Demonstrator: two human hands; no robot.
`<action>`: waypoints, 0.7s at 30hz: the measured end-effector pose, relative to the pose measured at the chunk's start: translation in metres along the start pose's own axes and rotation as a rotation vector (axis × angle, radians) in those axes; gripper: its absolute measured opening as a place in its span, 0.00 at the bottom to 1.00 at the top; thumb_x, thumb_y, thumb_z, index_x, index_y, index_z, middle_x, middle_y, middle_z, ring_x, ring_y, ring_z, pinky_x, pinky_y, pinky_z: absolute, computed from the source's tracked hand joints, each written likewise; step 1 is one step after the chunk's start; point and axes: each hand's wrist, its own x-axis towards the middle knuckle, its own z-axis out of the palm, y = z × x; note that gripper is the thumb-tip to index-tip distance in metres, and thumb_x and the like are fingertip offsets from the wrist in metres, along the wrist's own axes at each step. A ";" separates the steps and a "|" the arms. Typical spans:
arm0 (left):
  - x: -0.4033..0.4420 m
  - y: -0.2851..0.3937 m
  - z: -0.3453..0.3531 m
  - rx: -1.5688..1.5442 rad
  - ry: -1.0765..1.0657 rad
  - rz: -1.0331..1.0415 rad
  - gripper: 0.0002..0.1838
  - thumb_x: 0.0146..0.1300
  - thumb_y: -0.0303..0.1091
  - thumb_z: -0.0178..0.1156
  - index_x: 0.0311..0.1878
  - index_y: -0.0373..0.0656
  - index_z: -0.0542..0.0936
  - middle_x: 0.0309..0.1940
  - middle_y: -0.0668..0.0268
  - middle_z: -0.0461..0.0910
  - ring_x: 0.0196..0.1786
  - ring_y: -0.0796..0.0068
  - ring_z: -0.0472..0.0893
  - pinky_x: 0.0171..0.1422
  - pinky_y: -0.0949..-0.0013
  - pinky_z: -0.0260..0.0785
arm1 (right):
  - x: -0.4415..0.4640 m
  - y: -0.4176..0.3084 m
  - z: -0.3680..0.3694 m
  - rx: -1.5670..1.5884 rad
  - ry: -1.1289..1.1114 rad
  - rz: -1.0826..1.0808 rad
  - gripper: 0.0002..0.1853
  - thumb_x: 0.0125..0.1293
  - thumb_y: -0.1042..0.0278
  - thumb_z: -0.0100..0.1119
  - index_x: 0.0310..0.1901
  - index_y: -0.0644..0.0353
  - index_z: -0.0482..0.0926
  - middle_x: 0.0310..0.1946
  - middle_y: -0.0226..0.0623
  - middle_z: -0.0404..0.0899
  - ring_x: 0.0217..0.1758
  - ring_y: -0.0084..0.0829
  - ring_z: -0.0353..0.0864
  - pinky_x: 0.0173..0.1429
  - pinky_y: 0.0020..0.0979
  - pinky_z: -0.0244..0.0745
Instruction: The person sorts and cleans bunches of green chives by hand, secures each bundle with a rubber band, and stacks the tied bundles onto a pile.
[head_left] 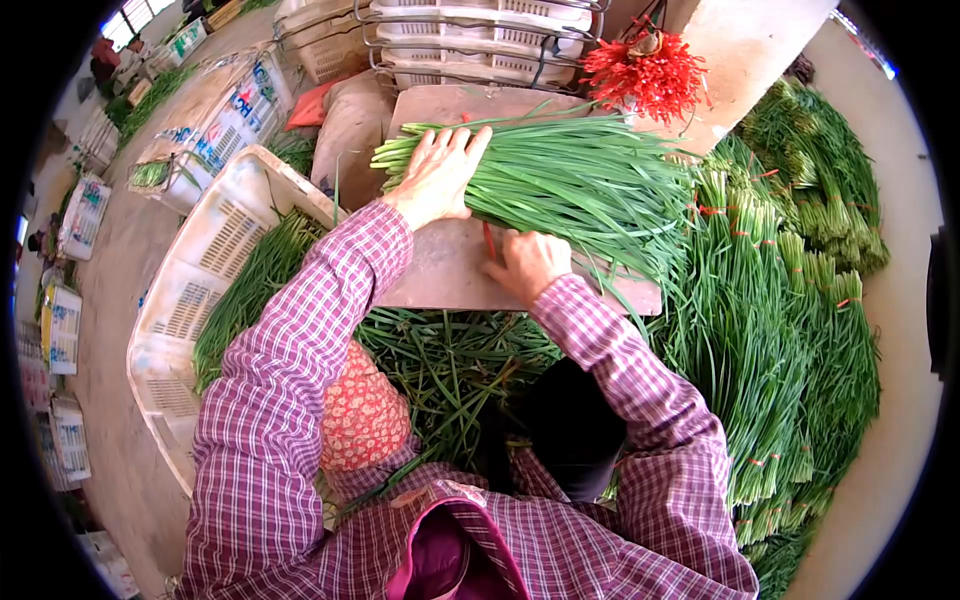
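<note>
A thick bundle of long green stalks (590,175) lies across a low board (440,270), its pale cut ends at the left and its leafy tips at the right. My left hand (440,175) rests on top of the bundle near the cut ends, fingers spread. Below the bundle, my right hand (530,265) has its fingers curled at the board, beside a thin red strip (489,242) that runs up under the stalks. One end of the strip is at the fingertips. The underside of the bundle is hidden.
Tied bundles (750,300) are piled at the right. A white crate (205,290) with stalks stands at the left. Red ties (645,75) hang behind the board, near stacked crates (480,45). Loose leaves (450,360) lie below the board. People are at the far left.
</note>
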 end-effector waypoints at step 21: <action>-0.003 0.014 0.023 -0.001 0.189 -0.102 0.58 0.32 0.50 0.76 0.70 0.39 0.62 0.55 0.55 0.70 0.60 0.55 0.69 0.72 0.46 0.53 | 0.049 0.003 -0.025 1.579 -0.051 0.216 0.12 0.68 0.59 0.59 0.34 0.60 0.80 0.26 0.29 0.78 0.26 0.21 0.75 0.30 0.23 0.73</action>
